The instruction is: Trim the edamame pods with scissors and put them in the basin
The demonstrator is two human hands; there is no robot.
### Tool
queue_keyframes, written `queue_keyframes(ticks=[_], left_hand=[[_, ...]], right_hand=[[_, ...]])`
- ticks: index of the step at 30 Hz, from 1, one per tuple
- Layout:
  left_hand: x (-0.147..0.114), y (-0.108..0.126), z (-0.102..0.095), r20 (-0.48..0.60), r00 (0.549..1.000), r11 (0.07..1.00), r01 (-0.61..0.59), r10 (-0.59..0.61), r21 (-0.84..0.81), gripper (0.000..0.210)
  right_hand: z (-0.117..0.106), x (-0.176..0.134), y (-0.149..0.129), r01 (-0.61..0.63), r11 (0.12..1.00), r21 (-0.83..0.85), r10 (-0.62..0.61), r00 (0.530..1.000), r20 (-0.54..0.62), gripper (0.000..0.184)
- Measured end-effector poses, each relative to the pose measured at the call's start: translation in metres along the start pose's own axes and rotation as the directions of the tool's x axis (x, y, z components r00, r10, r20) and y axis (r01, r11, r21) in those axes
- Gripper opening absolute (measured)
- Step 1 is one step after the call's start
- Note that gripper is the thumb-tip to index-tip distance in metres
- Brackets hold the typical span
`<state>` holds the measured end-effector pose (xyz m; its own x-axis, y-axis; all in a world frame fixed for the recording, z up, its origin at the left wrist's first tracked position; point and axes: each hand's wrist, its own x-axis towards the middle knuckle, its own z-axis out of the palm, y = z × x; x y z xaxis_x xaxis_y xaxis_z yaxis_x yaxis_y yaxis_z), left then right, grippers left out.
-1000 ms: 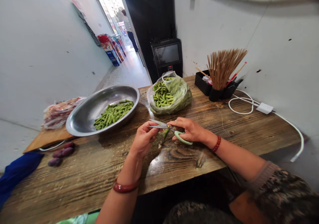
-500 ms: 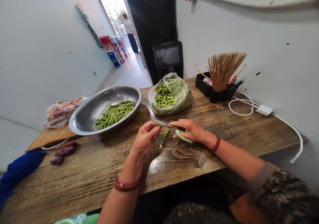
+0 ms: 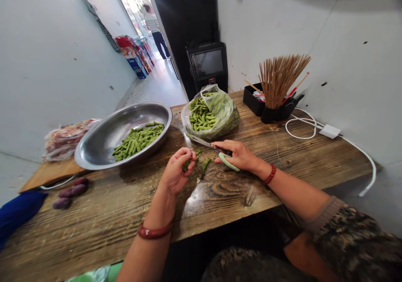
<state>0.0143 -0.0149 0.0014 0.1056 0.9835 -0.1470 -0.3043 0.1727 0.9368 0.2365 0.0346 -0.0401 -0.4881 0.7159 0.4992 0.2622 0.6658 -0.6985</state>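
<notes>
My right hand point(image 3: 237, 154) grips scissors point(image 3: 228, 161) with pale green handles, their blades pointing left toward the bag. Curled fingers of my left hand point(image 3: 178, 169) close around a green soybean pod point(image 3: 186, 165), mostly hidden by them. Between the hands another pod point(image 3: 205, 166) lies on the wooden table among small trimmings. Behind my left hand stands a wide steel basin point(image 3: 94, 142) with a heap of pods point(image 3: 138, 139) in it. A clear plastic bag point(image 3: 228, 112), full of pods, sits open just beyond the scissors.
Several purplish-red tubers point(image 3: 73, 190) and a blue cloth point(image 3: 21, 215) lie at left. A bagged pinkish bundle point(image 3: 67, 137) rests on a board. Skewers point(image 3: 279, 81) stand in a black holder, near a white cable point(image 3: 361, 148). A person point(image 3: 153, 29) is in the doorway.
My left hand has drawn away from the scissor blades, to the left, and its fingers have curled in. The scissors stay in my right hand. The whole view has shifted slightly.
</notes>
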Motion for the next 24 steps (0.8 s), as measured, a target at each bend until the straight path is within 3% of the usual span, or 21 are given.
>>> queue_keyframes(ticks=[3,7,11,14,16,19,22,24], left_hand=[[0.004,-0.008,0.002,-0.021,0.996,0.949,-0.072,0.082,0.307,0.011],[0.011,-0.023,0.003,0.056,0.952,0.603,-0.235,0.3,0.762,0.006],[0.013,-0.031,0.002,0.114,0.955,0.268,-0.19,0.272,0.944,0.006],[0.012,-0.032,0.001,0.139,0.966,0.139,-0.172,0.218,0.975,0.007],[0.012,-0.033,0.001,0.164,0.968,0.136,-0.191,0.188,0.972,0.007],[0.015,-0.034,0.001,0.162,0.966,0.224,-0.206,0.202,0.952,0.006],[0.015,-0.031,0.0,0.096,0.956,0.408,-0.208,0.278,0.889,0.005],[0.013,-0.025,-0.001,0.036,0.957,0.594,-0.207,0.287,0.778,0.006]], right_hand=[[0.0,0.0,0.0,-0.003,1.0,-0.002,0.004,1.0,0.008,0.052],[0.001,0.0,0.002,0.003,1.0,-0.025,-0.003,1.0,0.012,0.052],[0.001,0.0,0.002,-0.014,1.0,-0.028,0.015,1.0,0.025,0.053],[0.001,0.0,0.002,-0.016,1.0,-0.024,0.016,0.999,0.032,0.052],[0.002,0.0,0.003,-0.013,1.0,-0.026,0.014,0.999,0.031,0.052],[0.002,0.0,0.003,-0.017,1.0,-0.021,0.018,1.0,0.019,0.051],[0.002,0.0,0.004,-0.018,1.0,-0.018,0.018,1.0,0.006,0.052],[0.001,0.001,0.003,-0.015,1.0,-0.011,0.015,1.0,0.0,0.052]])
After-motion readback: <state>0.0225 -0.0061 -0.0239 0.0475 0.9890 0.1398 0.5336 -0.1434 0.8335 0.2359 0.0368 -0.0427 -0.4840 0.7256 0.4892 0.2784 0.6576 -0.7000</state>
